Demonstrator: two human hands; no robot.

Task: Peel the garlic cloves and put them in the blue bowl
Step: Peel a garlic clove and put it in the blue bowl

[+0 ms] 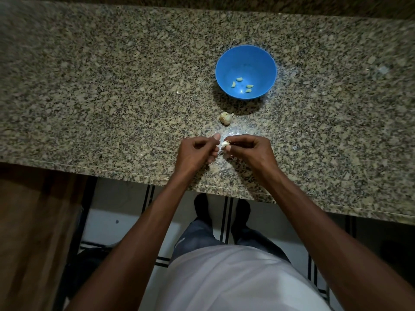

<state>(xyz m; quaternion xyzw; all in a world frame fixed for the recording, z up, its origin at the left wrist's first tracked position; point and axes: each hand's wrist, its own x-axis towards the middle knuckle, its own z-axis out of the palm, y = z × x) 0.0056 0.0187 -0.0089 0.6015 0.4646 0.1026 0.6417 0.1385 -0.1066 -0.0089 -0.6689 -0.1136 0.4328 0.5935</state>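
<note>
A blue bowl (226,63) stands on the granite counter and holds several peeled garlic cloves (239,79). In front of it lies the rest of a garlic bulb (225,118). Near the counter's front edge, my right hand (249,149) pinches a small white garlic clove (225,144) between thumb and fingers. My left hand (197,151) is right beside it, fingers curled, its thumb and fingertips at the clove's left side. Whether the left fingers grip the clove is unclear.
The speckled granite counter (112,97) stretches wide to both sides. Thin bits of garlic skin (233,131) lie on the counter just beyond my hands. A wooden surface (33,232) sits below at the left; my legs and a tiled floor show under the counter edge.
</note>
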